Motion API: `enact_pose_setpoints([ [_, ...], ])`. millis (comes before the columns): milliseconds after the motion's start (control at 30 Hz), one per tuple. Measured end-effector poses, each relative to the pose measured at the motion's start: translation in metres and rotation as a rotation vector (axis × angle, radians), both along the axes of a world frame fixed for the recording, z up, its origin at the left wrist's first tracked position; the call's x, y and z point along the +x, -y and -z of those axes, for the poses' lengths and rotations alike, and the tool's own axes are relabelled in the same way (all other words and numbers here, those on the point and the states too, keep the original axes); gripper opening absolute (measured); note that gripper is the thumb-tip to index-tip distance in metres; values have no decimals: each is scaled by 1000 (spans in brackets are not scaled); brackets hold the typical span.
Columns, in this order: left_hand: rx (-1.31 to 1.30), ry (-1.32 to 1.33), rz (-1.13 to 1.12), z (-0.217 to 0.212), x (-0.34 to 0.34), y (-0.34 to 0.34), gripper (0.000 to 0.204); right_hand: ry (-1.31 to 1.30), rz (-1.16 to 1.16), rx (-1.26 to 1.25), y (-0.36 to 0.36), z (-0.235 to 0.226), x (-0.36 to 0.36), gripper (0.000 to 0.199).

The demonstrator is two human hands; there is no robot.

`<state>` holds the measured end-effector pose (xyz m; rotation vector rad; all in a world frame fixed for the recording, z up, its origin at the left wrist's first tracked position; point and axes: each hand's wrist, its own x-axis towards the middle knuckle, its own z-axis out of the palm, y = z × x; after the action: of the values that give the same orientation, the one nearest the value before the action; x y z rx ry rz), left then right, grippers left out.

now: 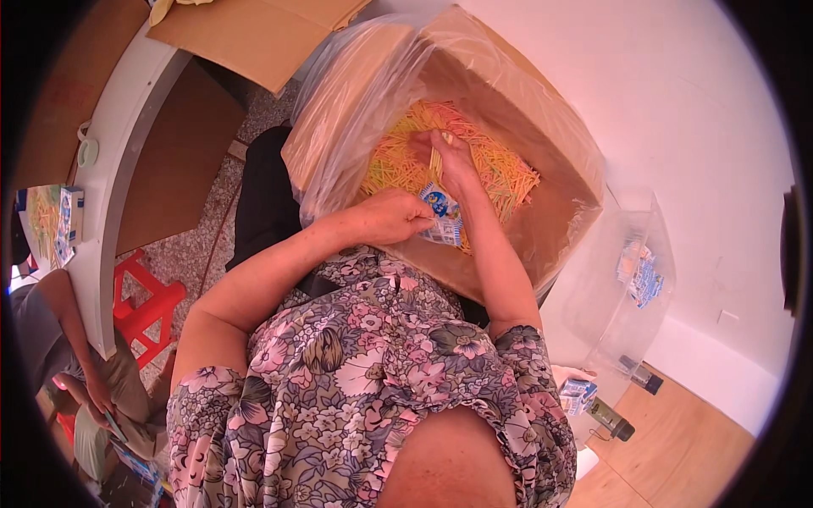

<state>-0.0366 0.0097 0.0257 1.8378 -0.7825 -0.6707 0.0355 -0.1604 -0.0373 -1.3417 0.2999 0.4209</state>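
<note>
A large cardboard box, lined with clear plastic, holds a heap of thin yellow, orange and pink sticks. Over the heap, my right hand is closed round a small bunch of yellow sticks. My left hand pinches the edge of a small blue and white packet with thumb and fingers. That packet lies just below the right hand, at the near side of the heap. Part of it is hidden behind my right forearm.
To the right stands a clear plastic bin with several blue and white packets. A dark green bottle lies below it. At left are a white table, a red stool and another person. A cardboard flap juts in above.
</note>
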Motion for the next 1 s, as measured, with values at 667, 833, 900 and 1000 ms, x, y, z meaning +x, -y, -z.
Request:
enact_pose_setpoints([
  [667,-468,-134,-263,6,8,13,17,318,-36,-184,-14,-91,-60,29],
  [833,-480,-34,-323,10,8,11,16,489,-72,-566,-14,-96,-66,20],
  [900,-426,-301,-267,11,13,9,16,595,96,-494,-8,-74,-62,23],
  [1000,-295,-363,-415,20,15,10,15,391,378,-285,4,-63,-48,23],
])
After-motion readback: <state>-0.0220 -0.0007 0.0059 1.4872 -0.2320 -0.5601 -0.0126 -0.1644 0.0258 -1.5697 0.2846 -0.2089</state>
